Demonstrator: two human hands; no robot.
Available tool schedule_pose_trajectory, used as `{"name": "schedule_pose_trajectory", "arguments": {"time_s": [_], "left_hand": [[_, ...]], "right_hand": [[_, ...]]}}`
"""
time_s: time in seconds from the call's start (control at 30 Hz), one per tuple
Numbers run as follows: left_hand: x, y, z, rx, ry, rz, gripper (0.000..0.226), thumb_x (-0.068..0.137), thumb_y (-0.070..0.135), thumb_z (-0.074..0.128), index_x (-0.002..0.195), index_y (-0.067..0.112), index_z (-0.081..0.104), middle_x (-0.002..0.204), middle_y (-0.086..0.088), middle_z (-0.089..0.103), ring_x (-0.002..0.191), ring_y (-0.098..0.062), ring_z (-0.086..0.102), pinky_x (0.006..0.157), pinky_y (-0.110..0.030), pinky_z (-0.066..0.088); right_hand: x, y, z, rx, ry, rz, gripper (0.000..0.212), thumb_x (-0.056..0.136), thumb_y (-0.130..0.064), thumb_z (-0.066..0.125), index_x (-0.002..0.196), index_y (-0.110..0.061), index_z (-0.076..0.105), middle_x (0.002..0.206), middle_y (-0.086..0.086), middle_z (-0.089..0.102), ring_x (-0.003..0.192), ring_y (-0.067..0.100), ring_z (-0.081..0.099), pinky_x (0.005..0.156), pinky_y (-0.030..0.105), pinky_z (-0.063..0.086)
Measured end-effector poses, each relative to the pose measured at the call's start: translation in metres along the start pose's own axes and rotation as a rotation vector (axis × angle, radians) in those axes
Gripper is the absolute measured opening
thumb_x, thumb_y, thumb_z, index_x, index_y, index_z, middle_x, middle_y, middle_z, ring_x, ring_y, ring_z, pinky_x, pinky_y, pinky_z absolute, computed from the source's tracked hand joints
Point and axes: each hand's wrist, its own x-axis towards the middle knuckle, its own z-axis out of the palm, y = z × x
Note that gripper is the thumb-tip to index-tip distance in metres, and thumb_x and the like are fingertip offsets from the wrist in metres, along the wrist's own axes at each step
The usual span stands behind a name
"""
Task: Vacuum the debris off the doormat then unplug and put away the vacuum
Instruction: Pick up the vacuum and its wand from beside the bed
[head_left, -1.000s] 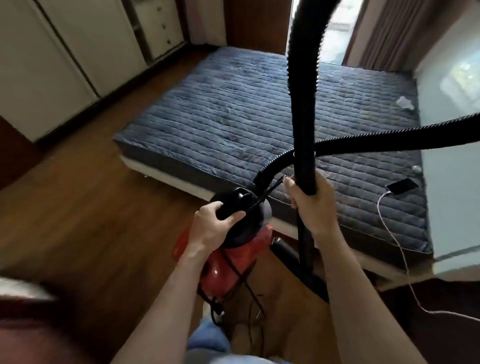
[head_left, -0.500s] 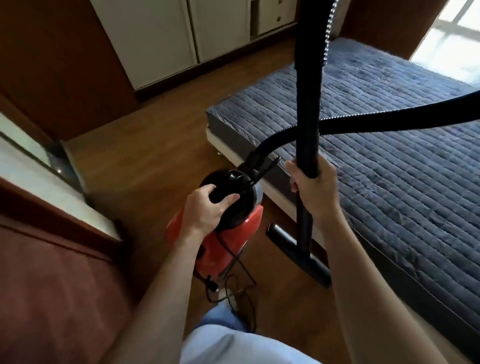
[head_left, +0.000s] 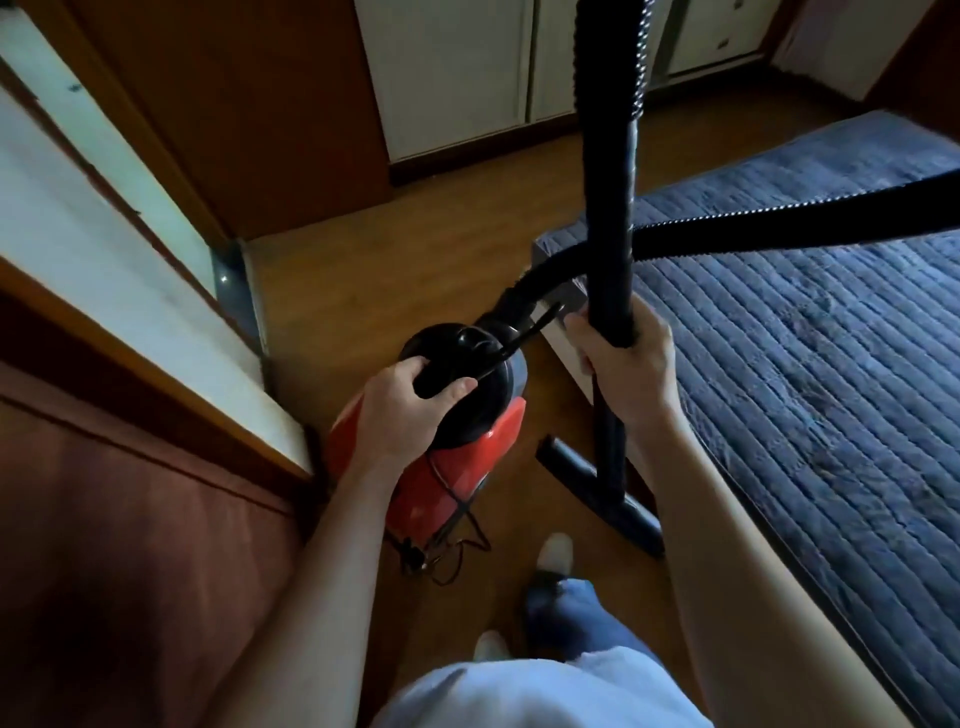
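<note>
We have the red vacuum (head_left: 457, 467) by its black top handle (head_left: 441, 371). Our left hand (head_left: 410, 410) is curled round the handle, thumb over the top. The body looks lifted off the wooden floor (head_left: 363, 291), low between the white panel (head_left: 104, 244) on our left and the bed (head_left: 805, 389) on our right. Our right hand (head_left: 623, 364) is wrapped round the upright tube (head_left: 608, 208), whose floor head (head_left: 597, 488) hangs low near the bed's edge. No doormat is in view, so we take this for the putting-away leg.

The nearest trouble is the cord (head_left: 457, 525). It dangles in loose loops under the body, with the plug (head_left: 413, 558) at the bottom, just beside our foot (head_left: 553, 551). One step forward could tread on it or snag it and jerk the vacuum out of a one-handed hold.

The hose (head_left: 779, 234) runs off to the right over the bed and out of view. If it catches there, it will drag on the body. The floor head could knock the bed frame as we turn, and the body could scrape the panel's corner in this narrow gap. We would gather the cord first.
</note>
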Motion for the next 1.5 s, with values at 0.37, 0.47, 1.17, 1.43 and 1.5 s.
{"name": "schedule_pose_trajectory", "arguments": {"time_s": [0.37,0.47,1.17,1.43,1.5], "left_hand": [[0.178,-0.010,0.005,0.076,0.113,-0.160,0.027,0.087,0.051,0.074,0.073,0.029,0.065,0.067,0.012,0.066,0.072,0.009,0.062,0.056,-0.021,0.040],[0.235,-0.001,0.007,0.111,0.142,-0.157,0.029,0.087,0.052,0.073,0.070,0.032,0.062,0.065,0.014,0.065,0.072,0.009,0.062,0.054,-0.019,0.039],[0.525,-0.040,0.003,-0.011,0.234,-0.157,0.023,0.081,0.060,0.071,0.087,0.038,0.069,0.081,0.017,0.070,0.081,0.017,0.063,0.063,-0.002,0.045],[0.701,-0.079,-0.030,0.004,0.167,-0.132,0.041,0.079,0.066,0.067,0.083,0.025,0.071,0.078,0.008,0.071,0.078,0.001,0.066,0.064,-0.031,0.056],[0.740,-0.087,-0.038,-0.009,0.152,-0.130,0.042,0.078,0.068,0.067,0.084,0.026,0.071,0.079,0.010,0.071,0.079,0.004,0.065,0.062,-0.027,0.053]], "right_hand": [[0.201,0.021,0.067,-0.007,-0.134,-0.013,0.035,0.078,-0.039,0.072,0.083,-0.007,0.060,0.070,0.025,0.058,0.063,0.044,0.053,0.060,0.053,0.049],[0.261,0.023,0.076,-0.010,-0.178,-0.017,0.037,0.077,-0.042,0.071,0.083,-0.008,0.059,0.070,0.023,0.059,0.065,0.046,0.055,0.060,0.053,0.050],[0.542,0.061,0.188,-0.002,-0.298,-0.009,0.028,0.089,-0.018,0.074,0.085,0.001,0.054,0.072,0.030,0.052,0.057,0.038,0.043,0.053,0.048,0.042],[0.683,0.064,0.280,-0.024,-0.251,0.017,0.021,0.091,-0.016,0.075,0.087,-0.003,0.059,0.070,0.022,0.057,0.059,0.025,0.048,0.056,0.036,0.043],[0.716,0.064,0.302,-0.016,-0.246,0.023,0.022,0.092,-0.015,0.075,0.090,0.001,0.060,0.073,0.028,0.057,0.059,0.024,0.049,0.056,0.035,0.043]]}}
